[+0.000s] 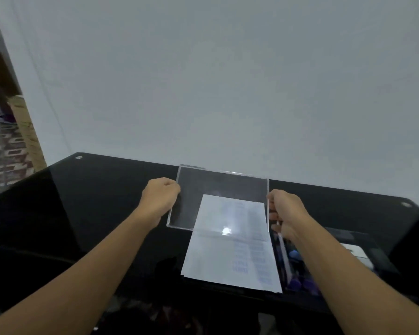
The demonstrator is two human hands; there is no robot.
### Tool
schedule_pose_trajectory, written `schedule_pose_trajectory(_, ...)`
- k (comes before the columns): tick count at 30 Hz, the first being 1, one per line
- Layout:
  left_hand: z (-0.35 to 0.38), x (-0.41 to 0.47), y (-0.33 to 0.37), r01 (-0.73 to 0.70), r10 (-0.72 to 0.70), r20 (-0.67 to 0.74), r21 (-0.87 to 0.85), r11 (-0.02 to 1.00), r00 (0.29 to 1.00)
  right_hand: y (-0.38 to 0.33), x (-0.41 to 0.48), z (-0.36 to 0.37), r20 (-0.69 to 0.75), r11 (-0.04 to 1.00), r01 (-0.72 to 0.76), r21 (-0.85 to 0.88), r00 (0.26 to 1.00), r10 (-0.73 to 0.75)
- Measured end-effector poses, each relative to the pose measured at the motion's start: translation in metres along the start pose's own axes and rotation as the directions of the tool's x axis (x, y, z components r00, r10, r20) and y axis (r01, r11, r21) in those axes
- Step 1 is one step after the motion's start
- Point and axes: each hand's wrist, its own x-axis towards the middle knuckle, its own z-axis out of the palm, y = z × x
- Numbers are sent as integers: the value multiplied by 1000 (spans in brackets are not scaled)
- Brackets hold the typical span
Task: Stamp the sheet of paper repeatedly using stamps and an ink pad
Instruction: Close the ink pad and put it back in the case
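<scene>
A white sheet of paper lies on the black glass table, with rows of faint blue stamp marks down its right half. Above its far end I hold a clear plastic lid or tray. My left hand grips the lid's left edge. My right hand grips its right edge. The paper's far part shows through the clear plastic. Right of the paper, partly hidden behind my right forearm, sits a clear box with blue and purple stamps.
A white object lies on a dark tray at the right, behind my right forearm. A plain white wall stands right behind the table. The table's left edge drops to a patterned floor.
</scene>
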Motion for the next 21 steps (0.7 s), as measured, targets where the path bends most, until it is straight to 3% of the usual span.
schedule_pose_trajectory(6,59,-44,36,2,24,141,-182,983,990,-2,-9,-82,-182,996,87,31,980,-80)
schedule_pose_trajectory(16,134,-95,65,263,-54,427,-448,854,903,8,-18,-188,-362,956,182,229,928,-90)
schedule_pose_trajectory(21,163,-117,60,239,-21,456,-427,872,890,27,-23,-213,-412,970,155,188,909,-65)
